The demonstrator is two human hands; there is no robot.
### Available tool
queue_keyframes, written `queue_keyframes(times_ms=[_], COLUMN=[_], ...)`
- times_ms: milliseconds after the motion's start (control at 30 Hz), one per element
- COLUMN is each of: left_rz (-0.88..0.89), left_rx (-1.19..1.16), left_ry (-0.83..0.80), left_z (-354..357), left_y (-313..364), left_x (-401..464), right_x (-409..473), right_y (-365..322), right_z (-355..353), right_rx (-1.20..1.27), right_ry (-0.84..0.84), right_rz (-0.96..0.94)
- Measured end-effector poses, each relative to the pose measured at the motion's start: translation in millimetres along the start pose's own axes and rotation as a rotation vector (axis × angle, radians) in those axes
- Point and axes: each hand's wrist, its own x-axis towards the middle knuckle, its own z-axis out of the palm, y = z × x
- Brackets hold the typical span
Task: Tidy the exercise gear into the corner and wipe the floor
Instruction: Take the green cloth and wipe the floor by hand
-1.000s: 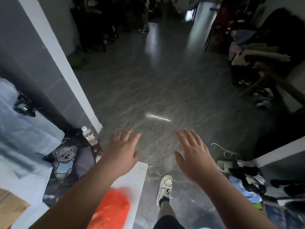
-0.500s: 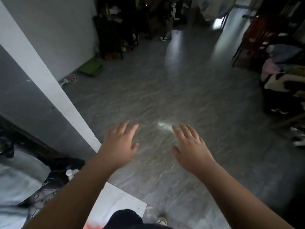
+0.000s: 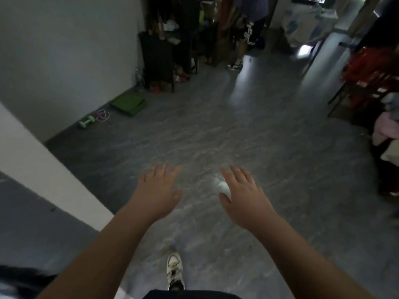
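Hands empty: left hand (image 3: 158,189) and right hand (image 3: 241,196) fingers spread. Risk: dumbbell (image 3: 86,121), jump rope (image 3: 102,114), green mat (image 3: 129,103) at frame left lay well apart from hands; dim floor (image 3: 237,137), tripping likely.

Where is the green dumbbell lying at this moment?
In the head view, the green dumbbell lies on the floor at far left, against the wall, beside the coiled skipping rope and before the folded green mat.

A wide stretch of grey floor (image 3: 216,130) lies open ahead of both empty hands. Along the left wall (image 3: 64,61), a green dumbbell (image 3: 86,121), a coiled jump rope (image 3: 102,115) and a folded green mat (image 3: 129,103) crowd the edge; a dark shelf (image 3: 159,61) blocks the far corner.
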Motion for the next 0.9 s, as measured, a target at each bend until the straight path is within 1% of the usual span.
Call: queue_keyframes(times_ms=[133, 233, 333, 533, 733, 900], left_rz=[-0.011, -0.009, 0.011, -0.031, -0.08, -0.138], left_rx=[-0.016, -0.015, -0.013, -0.013, -0.021, -0.03], left_ry=[-0.028, -0.016, -0.02, -0.025, 0.014, 0.075], left_z=[-43.0, -69.8, -85.3, -103.6, -143.2, -193.7], left_y=[-37.9, -55.6, -72.3, -109.6, -141.8, -188.2], left_x=[97.4, 164.0, 224.1, 367.4, 519.8, 627.0], right_x=[113.4, 183.7, 244.8, 398.2, 583.3, 734.5], right_y=[-23.4, -29.5, -25.0, -3.1, 11.7, -8.7], right_z=[-26.3, -37.4, -39.3, -41.5, -57.1, -84.0], right_rx=[0.005, 0.015, 0.036, 0.049, 0.047, 0.023], right_ry=[0.028, 0.051, 0.022, 0.001, -0.017, -0.038], right_rz=[-0.024, -0.016, 0.002, -0.007, -0.108, -0.217])
